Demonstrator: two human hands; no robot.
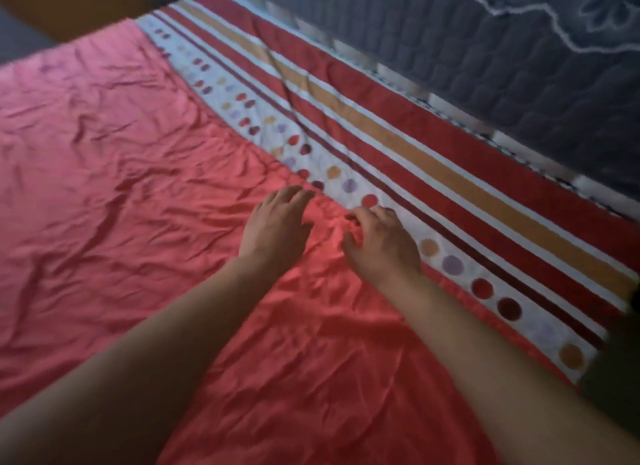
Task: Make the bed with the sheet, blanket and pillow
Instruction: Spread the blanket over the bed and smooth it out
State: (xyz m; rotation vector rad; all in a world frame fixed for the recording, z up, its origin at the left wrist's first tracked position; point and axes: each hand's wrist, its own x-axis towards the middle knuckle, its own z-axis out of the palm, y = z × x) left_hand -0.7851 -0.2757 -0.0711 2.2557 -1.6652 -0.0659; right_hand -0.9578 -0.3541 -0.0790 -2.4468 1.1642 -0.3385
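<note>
Seen from the head, the wrinkled coral-red blanket [145, 194] lay on the bed over the striped, dotted white-and-red sheet [398, 145]. Its edge wanted pulling straight along the dotted band. The left hand [277, 222] pressed flat, fingers straight. The right hand [381, 242] had its fingers curled, pinching that edge.

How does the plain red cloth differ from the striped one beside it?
The plain red cloth is one solid colour; the striped cloth has red, orange and white bands plus a row of dots. The plain red cloth is heavily creased; the striped cloth lies almost smooth. Both lie spread out flat.
</note>
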